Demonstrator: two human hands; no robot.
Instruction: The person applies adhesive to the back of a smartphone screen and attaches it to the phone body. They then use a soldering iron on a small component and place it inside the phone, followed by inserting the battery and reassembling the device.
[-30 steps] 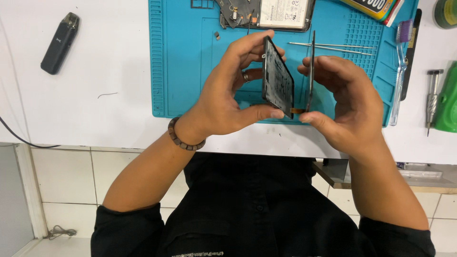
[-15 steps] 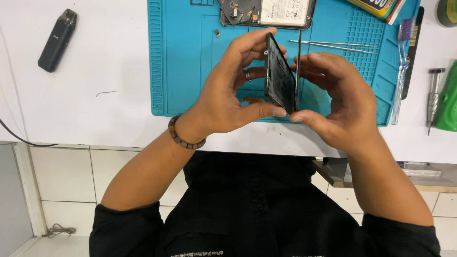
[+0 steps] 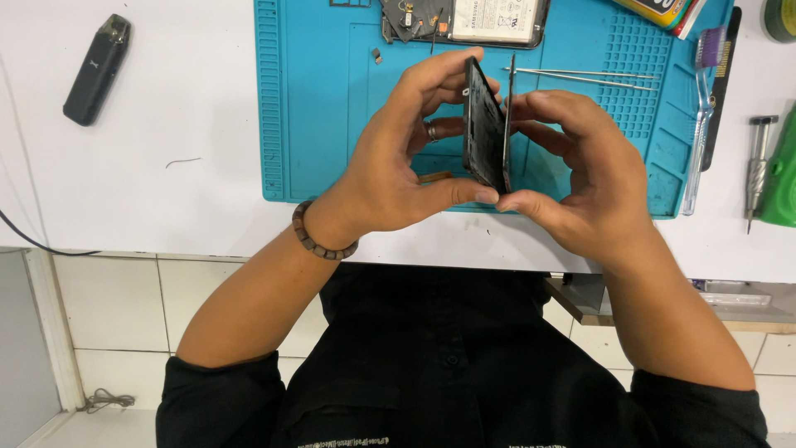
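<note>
Change: since a moment ago the thin metal tool (image 3: pixel 509 99) is sitting closer against the phone frame (image 3: pixel 485 124), now almost upright.
Left hand (image 3: pixel 398 166): pinching the dark frame on edge, thumb under its lower corner.
Right hand (image 3: pixel 580 166): closing on the frame's other side, holding the tool alongside.
Where: above the blue mat (image 3: pixel 315 108) on the tabletop (image 3: pixel 166 166).
Progress: opened phone body (image 3: pixel 464 21) is already lying apart; the frame is looking only partly worked.

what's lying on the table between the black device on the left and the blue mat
In the head view, the white table between the black device and the blue mat holds only a thin, short, dark strand.
</note>
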